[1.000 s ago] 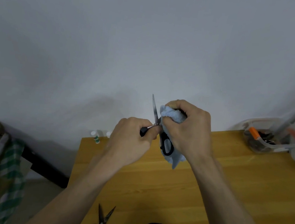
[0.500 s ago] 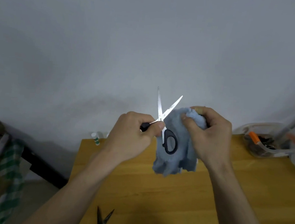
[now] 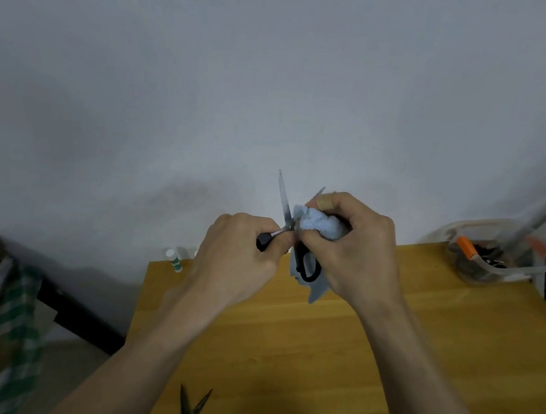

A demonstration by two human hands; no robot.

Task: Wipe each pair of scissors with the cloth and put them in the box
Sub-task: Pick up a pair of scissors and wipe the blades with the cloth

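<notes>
At the worktop's (image 3: 383,365) near edge, left of centre, black shears (image 3: 190,409) lie with blades spread, tips pointing away from the person; their handles run out of view. Above the worktop's middle, both hands are raised with 1 pair of scissors (image 3: 284,208) held between them. Left hand (image 3: 239,253): fingers curled round 1 black handle loop, thumb near the pivot. Blades parted; 1 blade stands nearly upright and bare, the other is mostly buried in the cloth (image 3: 319,225). Right hand (image 3: 357,247): fingers and thumb pinch the bunched blue cloth round that second blade; a tan plaster wraps 1 fingertip. The second handle loop hangs below the cloth, whose tail drapes down behind it. At the far right corner stands the clear box (image 3: 505,257), holding dark items and orange-handled tools. At the far left corner, a small white bottle (image 3: 174,259) with a green label.
</notes>
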